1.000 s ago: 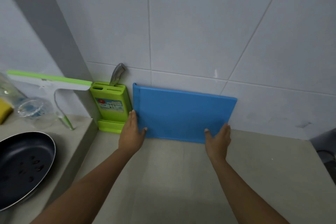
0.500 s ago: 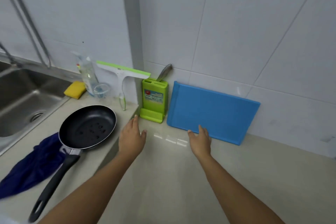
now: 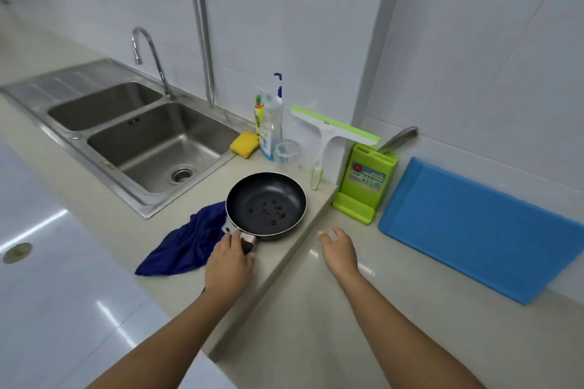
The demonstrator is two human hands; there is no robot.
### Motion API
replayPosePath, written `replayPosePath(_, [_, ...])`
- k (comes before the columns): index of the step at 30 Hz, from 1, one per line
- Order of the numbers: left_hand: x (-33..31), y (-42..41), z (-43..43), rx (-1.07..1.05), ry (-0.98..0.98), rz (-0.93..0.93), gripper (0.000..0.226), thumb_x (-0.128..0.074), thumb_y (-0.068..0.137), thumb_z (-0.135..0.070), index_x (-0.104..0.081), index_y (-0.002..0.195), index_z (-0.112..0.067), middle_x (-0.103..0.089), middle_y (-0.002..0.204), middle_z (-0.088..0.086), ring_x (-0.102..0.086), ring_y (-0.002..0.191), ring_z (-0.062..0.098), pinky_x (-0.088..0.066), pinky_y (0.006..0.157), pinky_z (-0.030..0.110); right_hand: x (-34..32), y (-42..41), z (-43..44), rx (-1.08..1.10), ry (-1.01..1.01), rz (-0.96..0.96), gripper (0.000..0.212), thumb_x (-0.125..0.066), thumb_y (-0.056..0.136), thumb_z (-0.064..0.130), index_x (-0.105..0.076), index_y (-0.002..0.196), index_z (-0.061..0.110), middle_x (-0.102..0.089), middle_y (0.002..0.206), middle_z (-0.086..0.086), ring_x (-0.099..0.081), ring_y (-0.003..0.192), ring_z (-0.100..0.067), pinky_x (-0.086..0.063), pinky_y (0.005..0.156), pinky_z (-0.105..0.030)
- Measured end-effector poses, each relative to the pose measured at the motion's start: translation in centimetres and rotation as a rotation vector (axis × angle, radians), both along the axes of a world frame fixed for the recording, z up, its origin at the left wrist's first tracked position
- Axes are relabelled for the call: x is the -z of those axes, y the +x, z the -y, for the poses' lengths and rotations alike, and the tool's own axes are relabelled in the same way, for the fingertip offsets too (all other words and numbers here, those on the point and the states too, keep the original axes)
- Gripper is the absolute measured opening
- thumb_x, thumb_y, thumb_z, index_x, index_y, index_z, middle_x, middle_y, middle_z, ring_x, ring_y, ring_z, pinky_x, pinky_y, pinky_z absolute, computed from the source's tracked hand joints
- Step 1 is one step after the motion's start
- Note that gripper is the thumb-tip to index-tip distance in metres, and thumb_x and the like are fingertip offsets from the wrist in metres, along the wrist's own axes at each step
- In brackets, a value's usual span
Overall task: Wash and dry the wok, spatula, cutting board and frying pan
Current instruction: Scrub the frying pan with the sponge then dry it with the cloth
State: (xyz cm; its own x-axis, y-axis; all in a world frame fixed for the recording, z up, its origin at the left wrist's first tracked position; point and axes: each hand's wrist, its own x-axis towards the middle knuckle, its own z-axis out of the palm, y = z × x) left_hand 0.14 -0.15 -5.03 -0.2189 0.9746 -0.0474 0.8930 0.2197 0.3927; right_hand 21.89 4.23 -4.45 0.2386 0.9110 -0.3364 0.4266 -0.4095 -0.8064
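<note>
The frying pan (image 3: 266,203) is grasped by the left hand (image 3: 229,265) (handle, at 7 o'clock); the right hand (image 3: 339,251) is released.

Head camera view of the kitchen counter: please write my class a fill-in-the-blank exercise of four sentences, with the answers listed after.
1. The left hand grips the frying pan by its ____.
2. The cutting board stands leaning against the ____.
3. The sponge beside the sink is ____ in colour.
4. The right hand is open and holds ____.

Missing words: handle; wall; yellow; nothing.
</note>
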Motion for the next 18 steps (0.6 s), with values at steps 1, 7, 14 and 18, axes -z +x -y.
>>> replayPosePath(1, [-0.2,-0.2,0.0,0.019,-0.030,0.011,0.057,-0.048,0.098,-0.035,-0.030,0.148,-0.015,-0.044,0.143,0.006,-0.048,0.125,0.024,-0.046,0.096,0.036,-0.1,-0.7,-0.3,-0.008,0.001,-0.005,0.060,-0.054,0.097,0.037,-0.038,0.149,0.009,-0.039,0.153,-0.011,-0.036,0.140,-0.028,-0.030,0.113,-0.037])
replayPosePath(7, [-0.9,-3.1,-0.2,0.151,-0.226,0.100,0.058,-0.031,0.103,-0.046,-0.017,0.154,-0.022,-0.059,0.128,0.006,-0.059,0.109,0.023,-0.048,0.080,0.034,0.0,-6.4,-2.5,0.083,-0.021,-0.059,0.064,-0.056,0.097,0.032,-0.032,0.149,0.005,-0.040,0.152,-0.015,-0.038,0.139,-0.031,-0.033,0.108,-0.036])
replayPosePath(14, [0.7,-5.1,-0.6,0.206,-0.216,0.318,0.063,-0.037,0.102,-0.046,-0.013,0.156,-0.023,-0.059,0.131,0.005,-0.059,0.110,0.021,-0.050,0.089,0.035,2.3,-9.3,-2.9,0.193,0.106,-0.102,0.034,-0.047,0.091,0.016,-0.059,0.122,0.024,-0.065,0.109,-0.001,-0.057,0.097,-0.025,-0.043,0.080,-0.032])
replayPosePath(18, [0.6,-6.3,-1.0,0.237,-0.235,0.326,0.064,-0.038,0.101,-0.048,-0.013,0.156,-0.025,-0.062,0.127,0.004,-0.060,0.107,0.019,-0.050,0.087,0.033,2.7,-9.7,-2.5,0.269,0.099,-0.220,0.026,-0.048,0.084,0.017,-0.060,0.098,0.035,-0.064,0.088,0.001,-0.062,0.078,-0.027,-0.059,0.068,-0.044])
